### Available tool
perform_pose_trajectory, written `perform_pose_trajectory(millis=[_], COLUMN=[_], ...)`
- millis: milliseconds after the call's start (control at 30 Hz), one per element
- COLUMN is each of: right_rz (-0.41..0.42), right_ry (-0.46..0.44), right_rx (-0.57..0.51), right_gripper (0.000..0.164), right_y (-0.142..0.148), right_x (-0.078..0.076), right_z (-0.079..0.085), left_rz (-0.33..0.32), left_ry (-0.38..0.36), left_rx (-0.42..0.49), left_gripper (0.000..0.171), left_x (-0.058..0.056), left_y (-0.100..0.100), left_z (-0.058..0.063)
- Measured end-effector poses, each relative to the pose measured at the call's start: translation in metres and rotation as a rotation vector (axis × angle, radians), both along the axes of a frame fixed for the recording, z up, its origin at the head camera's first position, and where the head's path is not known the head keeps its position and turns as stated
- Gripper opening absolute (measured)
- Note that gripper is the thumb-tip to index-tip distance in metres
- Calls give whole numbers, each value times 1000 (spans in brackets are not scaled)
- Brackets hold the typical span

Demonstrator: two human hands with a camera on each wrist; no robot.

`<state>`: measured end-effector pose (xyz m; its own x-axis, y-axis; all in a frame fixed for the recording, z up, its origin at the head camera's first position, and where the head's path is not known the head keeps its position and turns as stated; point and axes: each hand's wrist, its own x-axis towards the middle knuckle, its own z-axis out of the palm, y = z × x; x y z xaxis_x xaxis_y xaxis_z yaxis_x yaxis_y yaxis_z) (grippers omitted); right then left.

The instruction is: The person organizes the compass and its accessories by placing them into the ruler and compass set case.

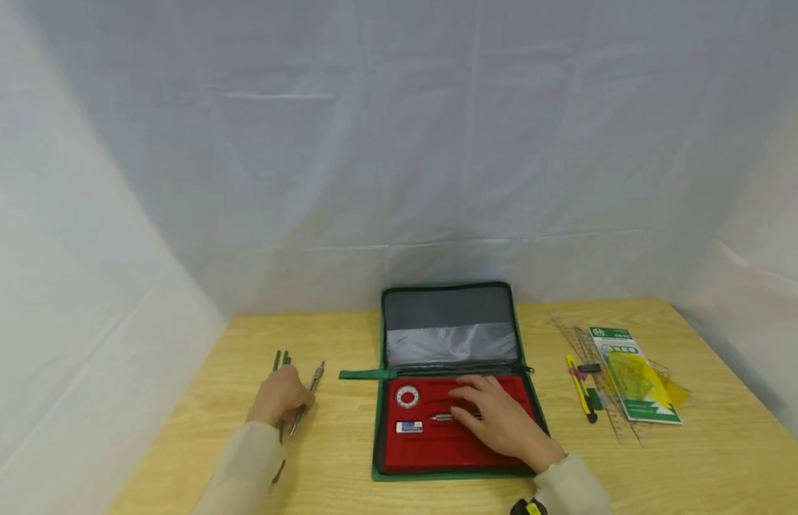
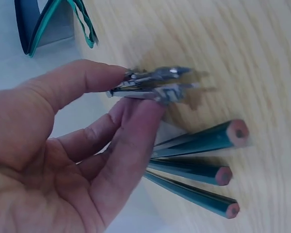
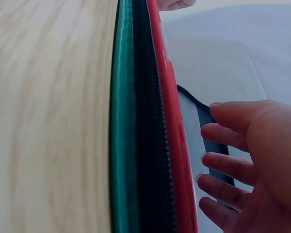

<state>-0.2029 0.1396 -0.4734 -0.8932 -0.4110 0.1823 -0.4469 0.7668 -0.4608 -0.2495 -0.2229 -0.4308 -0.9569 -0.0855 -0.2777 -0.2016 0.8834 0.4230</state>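
Note:
At the left of the head view my left hand (image 1: 281,395) pinches a metal drawing compass (image 1: 316,377) between thumb and fingers. Its two legs (image 2: 160,82) show close together in the left wrist view. Beside it, several green pencils (image 2: 194,173) lie on the table, partly hidden by the hand. My right hand (image 1: 499,423) hovers over the red tray (image 1: 431,452) of an unzipped case, fingers spread and slightly bent. Under its fingertips lies a slim metal instrument (image 1: 442,417), partly covered. An eraser (image 1: 409,427) and a white ring-shaped piece (image 1: 407,387) sit in the tray's left side.
The case's grey lid (image 1: 446,315) stands raised at the back, with a green strap (image 1: 360,374) out to the left. On the right lie a yellow cutter (image 1: 580,390), clear rulers, yellow set squares and a green-white packet (image 1: 653,410). White sheeting surrounds the table (image 1: 337,458).

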Motion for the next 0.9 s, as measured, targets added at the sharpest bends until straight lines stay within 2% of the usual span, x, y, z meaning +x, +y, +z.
perform_pose_trajectory(millis=[333, 467, 633, 733, 900], right_rz=[-8, -27, -47, -61, -79], right_ry=[17, 32, 44, 55, 58], right_rx=[-9, -8, -25, -26, -44], right_gripper=[31, 30, 29, 28, 28], right_y=[5, 9, 16, 22, 32], right_x=[-1, -2, -4, -4, -3], right_z=[1, 2, 1, 0, 1], left_rz=[-81, -112, -164, -210, -289], left_ry=[115, 174, 217, 225, 268], left_rx=[-48, -52, -46, -57, -59], left_gripper=[24, 27, 14, 14, 13], left_x=[2, 1, 1, -1, -4], left_y=[-1, 4, 22, 38, 64], left_z=[-6, -3, 11, 19, 23])
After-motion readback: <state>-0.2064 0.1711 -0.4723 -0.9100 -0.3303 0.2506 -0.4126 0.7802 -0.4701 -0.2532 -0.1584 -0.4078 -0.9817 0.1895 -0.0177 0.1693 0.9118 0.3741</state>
